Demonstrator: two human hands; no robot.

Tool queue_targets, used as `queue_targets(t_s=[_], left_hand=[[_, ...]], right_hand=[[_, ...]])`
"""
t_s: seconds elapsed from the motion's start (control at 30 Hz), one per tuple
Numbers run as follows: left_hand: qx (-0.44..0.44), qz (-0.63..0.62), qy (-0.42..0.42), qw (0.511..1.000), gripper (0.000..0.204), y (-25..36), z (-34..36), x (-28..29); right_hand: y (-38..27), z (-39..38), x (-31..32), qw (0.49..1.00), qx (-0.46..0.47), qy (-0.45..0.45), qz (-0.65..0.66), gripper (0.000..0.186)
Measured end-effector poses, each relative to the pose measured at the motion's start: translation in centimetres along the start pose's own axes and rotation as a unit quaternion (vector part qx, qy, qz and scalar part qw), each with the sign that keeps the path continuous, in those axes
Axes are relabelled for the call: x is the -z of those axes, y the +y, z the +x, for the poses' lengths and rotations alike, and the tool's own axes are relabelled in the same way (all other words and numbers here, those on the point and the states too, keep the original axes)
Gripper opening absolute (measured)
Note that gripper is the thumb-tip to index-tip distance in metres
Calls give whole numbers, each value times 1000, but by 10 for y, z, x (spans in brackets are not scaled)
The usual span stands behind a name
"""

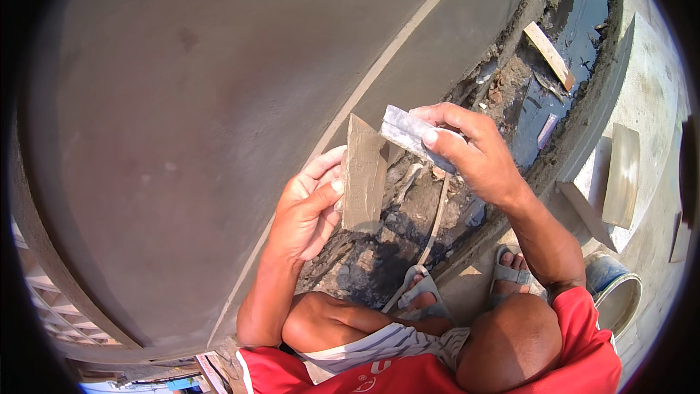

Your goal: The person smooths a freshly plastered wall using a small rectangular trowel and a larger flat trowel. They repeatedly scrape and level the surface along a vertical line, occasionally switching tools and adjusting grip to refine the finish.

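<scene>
My left hand (310, 208) grips a flat rectangular board (363, 175) smeared with grey cement, holding it upright by its left edge. My right hand (470, 149) holds a small flat grey-white tool (408, 133), its end touching the top right corner of the board. Both hands work close to a large smooth grey plastered wall (204, 117). I am squatting, with my knees and sandalled feet (423, 295) below the hands.
A wet muddy trench (561, 51) with debris and a wooden strip (548, 55) runs along the wall's foot. A concrete ledge (649, 102) lies to the right, with a flat wooden float (622, 175) and a bucket (615, 295) near my right foot.
</scene>
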State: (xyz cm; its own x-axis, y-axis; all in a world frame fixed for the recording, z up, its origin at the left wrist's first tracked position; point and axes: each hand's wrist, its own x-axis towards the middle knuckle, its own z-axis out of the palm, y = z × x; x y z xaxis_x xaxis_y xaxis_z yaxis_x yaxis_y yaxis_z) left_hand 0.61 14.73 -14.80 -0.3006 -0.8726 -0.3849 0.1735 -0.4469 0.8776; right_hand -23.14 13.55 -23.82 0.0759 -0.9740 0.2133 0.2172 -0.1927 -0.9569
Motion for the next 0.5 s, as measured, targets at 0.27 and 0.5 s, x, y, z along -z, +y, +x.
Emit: queue_targets(t_s=[0.27,0.5], left_hand=[[2,28,24,999,48,-1,2,-4],[-2,62,44,997,45,1,3,-2]], right_hand=[[-4,-4,-8,993,46,-5,-111,36],[-11,-9,-10,988,54,-38,-143,40]])
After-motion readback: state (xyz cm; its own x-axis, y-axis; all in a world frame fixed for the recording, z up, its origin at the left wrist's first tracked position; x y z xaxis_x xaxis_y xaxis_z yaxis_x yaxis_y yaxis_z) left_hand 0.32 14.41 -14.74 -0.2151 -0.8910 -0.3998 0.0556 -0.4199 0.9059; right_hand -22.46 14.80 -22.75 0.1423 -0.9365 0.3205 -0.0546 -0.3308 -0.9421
